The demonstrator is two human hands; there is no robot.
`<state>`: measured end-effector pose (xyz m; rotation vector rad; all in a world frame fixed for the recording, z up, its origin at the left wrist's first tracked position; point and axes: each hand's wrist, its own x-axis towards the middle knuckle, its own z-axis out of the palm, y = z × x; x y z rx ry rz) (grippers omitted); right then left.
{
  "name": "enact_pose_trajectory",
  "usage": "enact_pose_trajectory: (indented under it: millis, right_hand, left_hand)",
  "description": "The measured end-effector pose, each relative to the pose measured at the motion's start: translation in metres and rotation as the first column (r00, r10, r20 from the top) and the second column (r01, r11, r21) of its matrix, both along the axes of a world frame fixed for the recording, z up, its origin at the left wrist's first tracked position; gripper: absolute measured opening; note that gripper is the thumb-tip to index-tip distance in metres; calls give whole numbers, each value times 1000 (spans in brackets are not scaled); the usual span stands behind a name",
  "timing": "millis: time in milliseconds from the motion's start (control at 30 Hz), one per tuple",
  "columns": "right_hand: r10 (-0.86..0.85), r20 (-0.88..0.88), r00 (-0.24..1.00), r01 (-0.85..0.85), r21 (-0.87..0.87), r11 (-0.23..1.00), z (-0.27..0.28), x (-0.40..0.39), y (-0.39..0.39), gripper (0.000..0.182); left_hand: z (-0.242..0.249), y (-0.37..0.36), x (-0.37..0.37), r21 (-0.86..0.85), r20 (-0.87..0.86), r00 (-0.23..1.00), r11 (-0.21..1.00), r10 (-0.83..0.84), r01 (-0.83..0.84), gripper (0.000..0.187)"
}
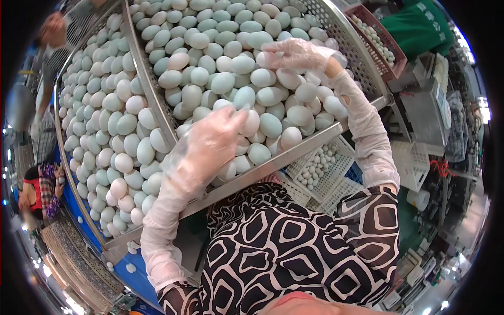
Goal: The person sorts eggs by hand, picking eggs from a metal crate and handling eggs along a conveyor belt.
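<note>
Pale blue-green and whitish eggs (270, 125) fill a metal bin with perforated walls in front of me. My left hand (207, 142), in a clear plastic glove, is near the bin's front edge with its fingers curled and pressed together at the side of a whitish egg (251, 123). How far the fingers go round that egg is partly hidden. Farther back on the right, my right hand (296, 54), gloved too, lies over the eggs with fingers stretched leftward and apart, the tips touching the eggs. White plastic sleeves cover both forearms.
A metal divider (147, 79) separates a second egg-filled section on the left. Plastic crates (344, 157) with small-looking eggs stand below the front rail (278, 160). A reddish crate (391, 65) of eggs is at right, beside a person in green (420, 29). Other people are at left.
</note>
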<state>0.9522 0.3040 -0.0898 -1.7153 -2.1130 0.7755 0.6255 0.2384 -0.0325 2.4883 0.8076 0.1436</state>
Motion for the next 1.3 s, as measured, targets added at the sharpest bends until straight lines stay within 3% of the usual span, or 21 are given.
enact_pose_trajectory:
  millis: [167,233,267,333,400,500,667,733,767,800,867,933,1000,1033,1067,1100,1133,1167,1200,1233,1300]
  right_hand:
    - [106,18,994,-104,-85,991,21,2,7,44]
    - [-3,22,1000,2,34,999,18,12,7,41]
    - [-50,3,999,48,213,976,20,11,2,36]
    - [-168,38,985,143,367,919,36,-6,1,35]
    - [-151,-213,965,200,229,953,70,-48,-2,34]
    - [175,-350,920,-68,298,952,113,-124,9,32]
    - [630,-345,696,-447,478,756,182,-331,-19,36]
    - [731,-162,663,-563,535,630,200,-421,-55,35]
    - [777,-118,619,-638,500,585,214,-471,-77,35]
    - [819,-81,569,-703,470,535,223,-518,-98,34]
    - [929,-44,367,-804,487,341,221,-614,-122,34]
    - [991,71,110,-809,586,48,207,-718,-137,35]
    - [992,113,52,-889,459,-6,184,-816,-161,41]
    - [967,239,-92,-874,446,-193,181,-864,-168,40]
    - [978,209,-29,-894,433,-119,113,-948,-165,36]
    - [1000,9,28,-894,447,21,93,-960,-178,39]
    - [984,51,170,-925,352,142,69,-990,-192,39]
    - [982,-117,150,-940,290,179,36,-1013,-196,37]
    - [991,-105,82,-896,427,119,-10,-1038,-199,38]
    - [970,-217,108,-932,318,175,-34,-1034,-212,40]
    - [844,-497,200,-959,75,272,-78,-1015,-233,47]
  left_hand:
    - [-18,-6,6,37,-36,976,975,-216,217,50]
    - [-35,-6,-5,-14,277,924,960,-264,278,48]
    - [-40,-7,-18,-15,419,872,958,-254,286,47]
    - [16,-13,-32,25,237,956,985,-173,172,43]
    - [40,-21,-66,158,355,935,985,11,-72,38]
    - [73,-49,-144,294,502,839,871,211,-394,33]
    - [63,-127,-285,261,790,465,468,399,-845,28]
    - [49,-177,-344,202,800,295,228,523,-952,27]
    - [33,-201,-373,-8,813,77,144,578,-990,28]
    - [15,-225,-398,-208,782,-135,51,608,-977,29]
    - [-23,-269,-452,-339,721,-314,-80,618,-937,33]
    - [-74,-312,-497,-401,543,-526,-348,655,-848,39]
    - [-130,-350,-533,-390,400,-592,-455,699,-800,51]
    - [-149,-359,-541,-364,353,-615,-502,705,-785,58]
    - [-164,-366,-549,-329,309,-633,-544,710,-772,64]
    - [-178,-372,-556,-289,265,-648,-582,714,-760,72]
    - [-192,-373,-563,-208,243,-601,-565,761,-799,79]
    - [-206,-370,-570,-126,219,-551,-537,805,-834,86]
    - [-221,-363,-578,-44,197,-497,-499,845,-865,93]
    - [-240,-354,-587,-45,193,-473,-474,859,-879,106]
    - [-260,-339,-605,35,236,-410,-429,881,-903,109]
